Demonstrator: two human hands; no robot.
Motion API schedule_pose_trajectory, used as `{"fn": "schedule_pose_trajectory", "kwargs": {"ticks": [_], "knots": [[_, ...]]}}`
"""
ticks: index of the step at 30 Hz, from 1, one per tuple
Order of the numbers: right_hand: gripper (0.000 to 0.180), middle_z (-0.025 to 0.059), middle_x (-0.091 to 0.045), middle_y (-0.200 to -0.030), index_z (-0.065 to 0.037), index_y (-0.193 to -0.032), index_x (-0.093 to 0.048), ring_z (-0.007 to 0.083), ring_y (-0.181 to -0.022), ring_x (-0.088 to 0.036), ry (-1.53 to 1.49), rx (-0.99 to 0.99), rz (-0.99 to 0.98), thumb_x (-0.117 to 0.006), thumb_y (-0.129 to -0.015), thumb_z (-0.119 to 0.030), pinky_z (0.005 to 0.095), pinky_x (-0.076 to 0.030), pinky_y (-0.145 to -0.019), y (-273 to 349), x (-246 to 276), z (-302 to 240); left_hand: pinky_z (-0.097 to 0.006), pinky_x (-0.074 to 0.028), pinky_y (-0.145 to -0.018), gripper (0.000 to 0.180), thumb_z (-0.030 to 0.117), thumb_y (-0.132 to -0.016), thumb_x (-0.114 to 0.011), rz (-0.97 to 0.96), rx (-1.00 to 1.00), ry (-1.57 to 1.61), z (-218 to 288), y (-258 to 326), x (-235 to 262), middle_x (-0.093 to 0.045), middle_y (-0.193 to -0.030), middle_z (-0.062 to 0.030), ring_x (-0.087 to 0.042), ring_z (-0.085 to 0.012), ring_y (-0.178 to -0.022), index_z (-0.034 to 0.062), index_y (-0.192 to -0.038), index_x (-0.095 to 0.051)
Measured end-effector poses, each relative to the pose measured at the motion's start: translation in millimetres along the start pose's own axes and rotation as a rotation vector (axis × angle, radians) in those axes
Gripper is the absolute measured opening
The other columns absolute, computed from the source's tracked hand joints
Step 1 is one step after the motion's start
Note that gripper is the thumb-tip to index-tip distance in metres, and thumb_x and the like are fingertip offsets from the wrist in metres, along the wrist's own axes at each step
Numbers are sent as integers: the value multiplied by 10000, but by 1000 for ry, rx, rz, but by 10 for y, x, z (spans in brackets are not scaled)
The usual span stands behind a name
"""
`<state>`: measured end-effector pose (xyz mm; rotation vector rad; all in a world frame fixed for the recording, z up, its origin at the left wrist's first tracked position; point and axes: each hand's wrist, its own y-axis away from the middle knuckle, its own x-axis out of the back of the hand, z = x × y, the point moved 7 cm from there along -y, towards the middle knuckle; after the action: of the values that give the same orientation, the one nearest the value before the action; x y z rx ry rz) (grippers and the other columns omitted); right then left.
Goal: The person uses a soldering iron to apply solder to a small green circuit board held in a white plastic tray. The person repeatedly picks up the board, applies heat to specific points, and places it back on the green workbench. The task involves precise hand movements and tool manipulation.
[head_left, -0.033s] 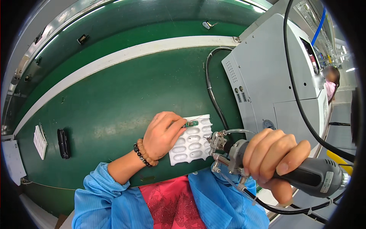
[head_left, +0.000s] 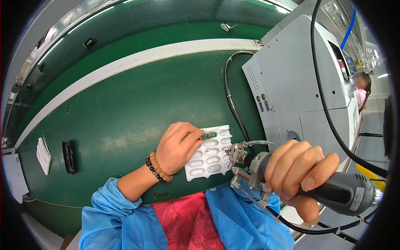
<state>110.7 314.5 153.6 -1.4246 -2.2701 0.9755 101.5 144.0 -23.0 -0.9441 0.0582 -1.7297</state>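
Note:
My left hand [head_left: 177, 143], with a beaded bracelet at its wrist, pinches the left end of a small green circuit board [head_left: 210, 135]. The board lies over the upper part of a white foam tray [head_left: 206, 168] with rows of oval hollows. Wrapped round a grey and black hand-held tool [head_left: 341, 189] is my right hand [head_left: 302, 175]. The tool's metal head [head_left: 239, 154], fitted with thin tubes, points left, its narrow tip above the tray's right side, apart from the board. My left fingertips are partly hidden behind the hand.
A large grey machine [head_left: 287, 79] stands at the right, with a black cable [head_left: 229, 91] along its left side. Far left on the green bench lie a black case [head_left: 69, 157] and another white tray [head_left: 43, 156]. A white rail [head_left: 125, 60] crosses behind. A person [head_left: 361, 89] is at the right edge.

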Motion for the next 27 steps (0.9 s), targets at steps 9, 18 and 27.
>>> {"fn": "schedule_pose_trajectory", "kwargs": {"ticks": [9,18,27], "knots": [[466,9,-569,-630,-79,-983,-480,115,-466,-587,-5,-13,-11,-795,-880,-407,247,-527,-426,-236,-154,328,-408,-550,-887,330,68,-693,-867,23,146,162,-198,37,-2,-725,-1054,-109,-681,-308,-1035,38,-998,-744],[405,50,-585,-671,-50,-978,-495,183,-505,-601,-58,-117,-15,-813,-875,-279,313,-525,-472,-199,-231,574,-412,-531,-912,340,53,-688,-860,24,183,210,-283,93,0,-717,-1031,-79,-668,-296,-1050,44,-1003,-733],[390,49,-593,-688,-62,-987,-489,184,-520,-608,-47,-142,-42,-807,-883,-264,319,-533,-484,-200,-234,589,-411,-523,-899,359,47,-674,-857,29,171,200,-290,85,-9,-713,-1018,-70,-667,-286,-1034,48,-1008,-724]]}}
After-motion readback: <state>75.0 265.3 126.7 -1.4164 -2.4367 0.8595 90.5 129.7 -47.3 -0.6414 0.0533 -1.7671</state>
